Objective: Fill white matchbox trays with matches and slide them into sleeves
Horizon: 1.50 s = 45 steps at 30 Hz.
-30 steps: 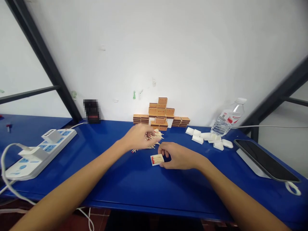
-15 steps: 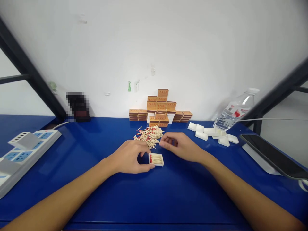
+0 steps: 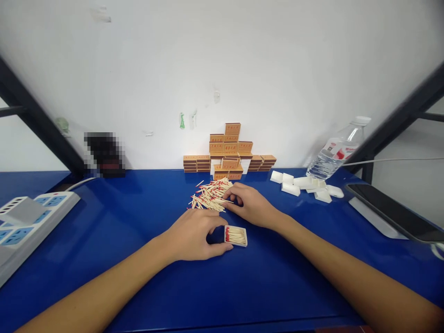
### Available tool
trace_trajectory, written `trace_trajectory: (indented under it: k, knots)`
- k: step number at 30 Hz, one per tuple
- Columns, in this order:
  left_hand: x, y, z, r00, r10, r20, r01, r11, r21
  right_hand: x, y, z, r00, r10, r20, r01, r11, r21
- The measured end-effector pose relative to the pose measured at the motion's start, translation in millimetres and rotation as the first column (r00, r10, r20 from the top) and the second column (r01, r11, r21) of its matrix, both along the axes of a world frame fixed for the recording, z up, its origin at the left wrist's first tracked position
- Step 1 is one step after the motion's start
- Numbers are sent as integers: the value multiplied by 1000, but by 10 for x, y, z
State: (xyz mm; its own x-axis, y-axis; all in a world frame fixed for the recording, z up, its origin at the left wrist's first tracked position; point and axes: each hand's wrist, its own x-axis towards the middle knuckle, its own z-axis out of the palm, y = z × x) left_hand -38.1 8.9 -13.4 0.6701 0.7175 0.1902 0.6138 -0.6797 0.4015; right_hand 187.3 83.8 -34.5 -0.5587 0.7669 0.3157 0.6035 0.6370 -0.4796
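A small white matchbox tray (image 3: 236, 235) part filled with red-tipped matches lies on the blue table (image 3: 138, 222). My left hand (image 3: 194, 236) curls around its left end, thumb and fingers touching the tray. Behind it lies a loose pile of matches (image 3: 208, 196). My right hand (image 3: 248, 204) rests at the pile's right edge, its fingers pinched on matches there.
Stacked orange matchboxes (image 3: 229, 152) stand against the white wall. Several empty white trays (image 3: 298, 187) and a plastic water bottle (image 3: 335, 152) are at the right, with a dark tablet (image 3: 391, 212) further right. A white power strip (image 3: 24, 217) lies at the left.
My left hand left the match pile and came down to grip the tray. My right hand let go of the tray and reached up to the pile. The view tilted lower.
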Motion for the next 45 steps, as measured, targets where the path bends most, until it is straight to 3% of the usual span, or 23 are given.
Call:
trace_trajectory:
  k: [6, 14, 26, 35, 40, 45]
  knots:
    - [-20, 37, -14, 999, 34, -25, -33, 999, 38, -57, -10, -5, 1000, 14, -20, -13, 1000, 22]
    - [-35, 75, -49, 992, 120, -41, -115, 986, 119, 171, -32, 16, 998, 41, 43, -40, 999, -23]
    - [-14, 61, -23, 991, 123, -53, -117, 989, 95, 144, -76, 25, 996, 72, 54, -74, 997, 31]
    - [-11, 66, -28, 988, 150, -47, -144, 983, 113, 232, -12, -70, 980, -11, 200, -1, 998, 61]
    - [-5, 75, -27, 977, 209, -45, -204, 974, 99, 304, -30, 14, 987, -16, 159, 14, 1000, 13]
    - [-9, 86, -30, 968, 249, -16, -246, 964, 98, 272, -149, 168, 994, 45, 101, -49, 998, 38]
